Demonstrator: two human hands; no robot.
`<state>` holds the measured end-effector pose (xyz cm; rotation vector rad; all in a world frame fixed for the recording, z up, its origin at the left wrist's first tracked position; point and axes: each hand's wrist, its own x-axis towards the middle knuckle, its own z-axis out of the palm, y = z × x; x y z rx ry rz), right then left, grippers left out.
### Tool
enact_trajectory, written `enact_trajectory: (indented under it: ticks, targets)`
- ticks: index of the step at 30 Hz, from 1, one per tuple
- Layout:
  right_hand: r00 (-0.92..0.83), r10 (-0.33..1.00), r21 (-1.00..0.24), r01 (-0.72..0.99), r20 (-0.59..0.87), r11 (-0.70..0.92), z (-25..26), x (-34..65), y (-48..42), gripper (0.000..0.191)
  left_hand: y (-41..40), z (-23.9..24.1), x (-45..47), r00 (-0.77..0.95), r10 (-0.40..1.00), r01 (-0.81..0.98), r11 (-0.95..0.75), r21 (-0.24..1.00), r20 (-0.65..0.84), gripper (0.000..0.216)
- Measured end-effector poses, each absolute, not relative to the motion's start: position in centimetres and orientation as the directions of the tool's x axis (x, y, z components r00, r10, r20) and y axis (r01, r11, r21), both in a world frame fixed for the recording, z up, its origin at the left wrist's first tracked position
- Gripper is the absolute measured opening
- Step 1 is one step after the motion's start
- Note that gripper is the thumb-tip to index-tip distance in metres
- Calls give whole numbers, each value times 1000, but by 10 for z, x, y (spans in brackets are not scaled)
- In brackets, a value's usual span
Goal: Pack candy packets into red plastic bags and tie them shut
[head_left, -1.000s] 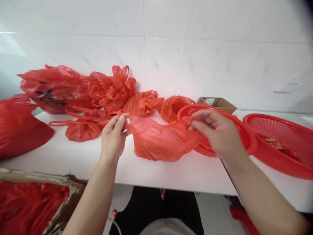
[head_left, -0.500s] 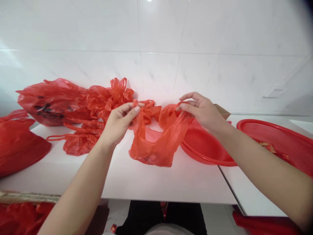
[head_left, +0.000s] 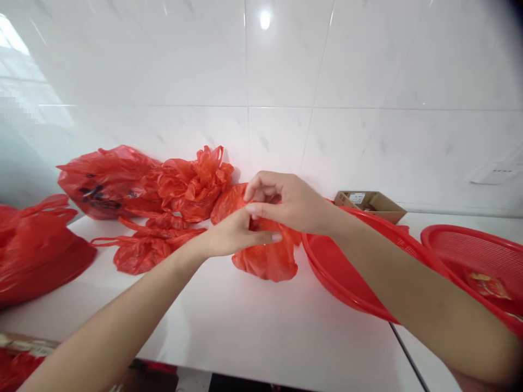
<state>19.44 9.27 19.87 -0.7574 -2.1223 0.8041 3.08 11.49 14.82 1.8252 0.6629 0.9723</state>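
Note:
Both of my hands meet over a small red plastic bag (head_left: 267,260) that rests on the white counter (head_left: 229,326). My left hand (head_left: 235,235) reaches in from the lower left, fingers closed on the bag's top. Just above it, my right hand (head_left: 286,200) pinches the same gathered top with curled fingers. The bag's body bulges below the hands, touching the counter, beside a red mesh basket (head_left: 347,272).
Several tied red bags (head_left: 163,185) lie along the tiled wall at the left, and a large one (head_left: 36,256) sits at the far left. A second red basket (head_left: 478,261) holds small packets at the right. A small cardboard box (head_left: 370,202) stands behind the baskets.
My hands, earlier apart and holding the bag's handles stretched open, have come together over the bag. The bag is now bunched shut under them. The view has tilted upward.

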Motion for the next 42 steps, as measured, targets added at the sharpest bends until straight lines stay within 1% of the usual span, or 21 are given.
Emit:
enact_trajectory:
  ticks: [1,3,6,9,12,15,17,18,20,21,22,23,25,26,29,31,34,37,38,39,42]
  targets:
    - [-567,700,-726,238,435,645,196,188,97,5,117,147,33,561,775,94,-408,908,290,29]
    - [-537,692,-706,229,482,670,187,182,105,8,122,143,31,579,801,192,-314,930,151,15]
    - [-416,747,-693,306,519,652,165,187,115,19,129,138,22,495,868,190,-147,971,35,28]
    - [-431,787,-736,327,442,593,144,197,120,25,132,132,15,459,887,224,-56,973,-55,38]
    - [-453,799,-769,311,396,558,133,204,119,21,132,124,15,447,890,243,-27,970,-87,38]
    - [-321,837,-775,332,443,538,136,207,104,17,127,118,14,477,875,194,-19,981,-78,32]
    - [-306,858,-841,234,413,489,141,208,88,18,119,119,11,557,826,174,-10,985,-90,32]
    - [-367,854,-883,151,367,444,144,208,80,21,114,121,9,615,783,171,-11,985,-98,32]
    - [-537,797,-942,14,276,336,145,206,69,28,104,126,5,714,693,177,-42,983,-99,29]
    - [-580,770,-950,-25,267,311,144,205,67,29,100,129,3,742,664,191,-80,978,-90,25]
    - [-569,770,-946,-45,289,321,141,203,68,27,97,130,2,760,645,212,-133,968,-78,21]
    - [-515,793,-933,-43,326,356,137,201,72,24,95,131,1,772,632,239,-194,952,-65,18]
    - [-376,844,-907,21,382,420,124,197,85,22,94,129,0,784,620,279,-321,905,-21,21]
    - [-349,862,-905,77,368,417,116,196,91,23,96,127,0,784,621,293,-382,876,8,24]
    - [-386,897,-917,236,216,322,93,193,104,30,102,114,0,726,676,368,-536,760,126,37]
    - [-405,899,-920,266,164,288,84,193,103,30,106,105,0,667,713,434,-608,665,217,40]
    - [-453,882,-951,196,129,240,78,194,96,30,108,95,1,576,732,501,-668,551,363,40]
    - [-503,857,-973,120,112,198,77,193,92,22,108,91,1,518,719,518,-695,499,463,38]
    - [-489,863,-971,115,130,211,77,192,91,19,108,91,1,518,715,517,-699,494,470,37]
    - [-458,875,-964,124,157,237,76,191,90,22,109,91,0,532,712,513,-701,495,458,36]
    - [-325,918,-921,234,228,311,72,188,80,37,113,89,-11,599,726,511,-672,536,338,29]
